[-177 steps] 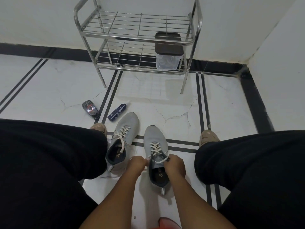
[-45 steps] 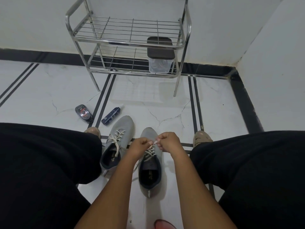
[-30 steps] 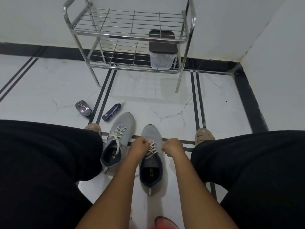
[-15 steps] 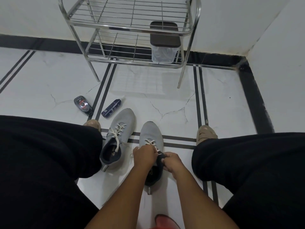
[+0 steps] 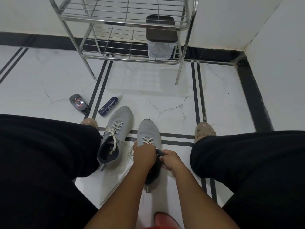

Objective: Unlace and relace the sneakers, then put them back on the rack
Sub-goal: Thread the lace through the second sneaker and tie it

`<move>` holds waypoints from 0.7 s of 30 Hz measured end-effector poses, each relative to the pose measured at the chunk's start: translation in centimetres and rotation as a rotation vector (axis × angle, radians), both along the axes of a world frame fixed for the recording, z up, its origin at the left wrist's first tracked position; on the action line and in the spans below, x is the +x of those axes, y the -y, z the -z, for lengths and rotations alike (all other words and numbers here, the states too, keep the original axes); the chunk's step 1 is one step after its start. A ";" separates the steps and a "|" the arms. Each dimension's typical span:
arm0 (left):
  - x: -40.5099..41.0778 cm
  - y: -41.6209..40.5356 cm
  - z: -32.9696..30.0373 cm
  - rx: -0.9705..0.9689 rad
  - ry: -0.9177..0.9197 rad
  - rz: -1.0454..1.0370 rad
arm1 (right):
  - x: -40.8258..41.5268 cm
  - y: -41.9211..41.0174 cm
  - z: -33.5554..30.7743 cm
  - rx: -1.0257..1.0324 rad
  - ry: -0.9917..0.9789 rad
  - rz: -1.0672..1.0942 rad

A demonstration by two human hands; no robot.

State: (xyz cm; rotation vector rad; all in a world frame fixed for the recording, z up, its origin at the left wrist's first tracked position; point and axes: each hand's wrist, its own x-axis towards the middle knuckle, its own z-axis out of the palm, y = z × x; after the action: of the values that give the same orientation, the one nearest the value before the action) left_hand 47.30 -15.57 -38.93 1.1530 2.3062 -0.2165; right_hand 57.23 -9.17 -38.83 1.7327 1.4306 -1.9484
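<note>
Two grey sneakers with white laces stand on the white floor between my knees. The left sneaker point(image 5: 118, 129) is laced, its lace ends loose over the opening. The right sneaker point(image 5: 148, 133) shows crossed laces only near the toe. My left hand point(image 5: 144, 153) covers its tongue area, fingers closed on the white lace. My right hand point(image 5: 170, 158) pinches the sneaker's dark collar edge beside it. The steel rack point(image 5: 125, 23) stands against the far wall, its wire shelves holding no shoes.
A clear tub with a brown lid point(image 5: 160, 38) sits on the rack's lower shelf at the right. A dark shoe-polish sponge point(image 5: 78, 102) and a blue bottle point(image 5: 108, 106) lie on the floor to the left. My slippered feet point(image 5: 204, 131) flank the sneakers. A wall stands at the right.
Both hands dropped from the raised lace ends to the right sneaker's collar. The head camera tilted down, so the rack sits higher in view.
</note>
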 end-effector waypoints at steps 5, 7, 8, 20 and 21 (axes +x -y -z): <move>0.4 -0.2 -1.2 0.082 -0.026 -0.064 | -0.3 -0.1 0.2 0.022 0.007 -0.030; 0.5 -0.3 -1.4 0.080 -0.027 -0.063 | -0.4 -0.1 0.2 0.030 0.011 -0.046; 0.6 -0.3 -1.5 0.076 -0.027 -0.058 | -0.4 -0.1 0.3 0.033 0.009 -0.052; 1.2 1.1 -0.7 0.350 -0.094 -0.070 | -0.9 -0.3 0.3 -0.114 -0.052 0.315; 1.2 1.6 -0.8 0.380 -0.088 -0.093 | -1.1 -0.2 0.7 -0.036 -0.010 0.237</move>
State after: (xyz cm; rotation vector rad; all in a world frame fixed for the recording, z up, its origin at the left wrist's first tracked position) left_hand 48.50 -17.14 -38.14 1.2289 2.5437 0.2209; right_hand 56.17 -8.95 -39.51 1.9569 1.2323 -2.0853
